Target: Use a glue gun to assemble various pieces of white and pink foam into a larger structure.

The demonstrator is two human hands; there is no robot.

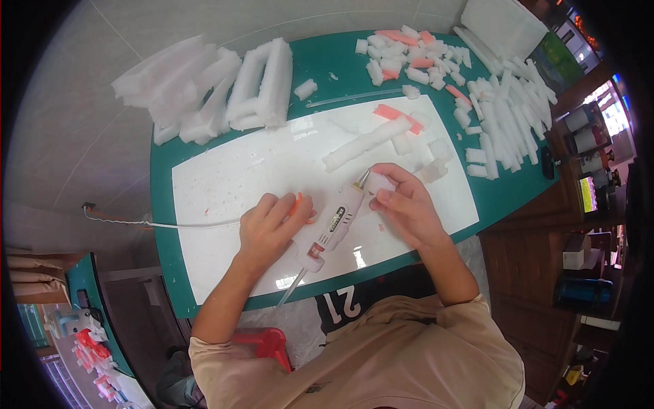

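Note:
My left hand (272, 225) is closed around the handle of a white hot glue gun (335, 221), with its orange trigger (297, 204) under my fingers. A clear glue stick (291, 288) sticks out of the gun's rear. The metal nozzle points up and right, touching or nearly touching a small white foam piece (379, 183). That piece is pinched in my right hand (409, 204). Just beyond the hands, a long white foam strip (368, 143) lies on the white board (225, 232), beside a pink foam piece (388, 114).
Large white foam frames (262, 82) stand at the back left of the green table (327, 54). Small white and pink foam chunks (409, 54) are heaped at the back right, near long foam strips (511, 123). A white cord (191, 225) runs left. A red stool (269, 344) is below.

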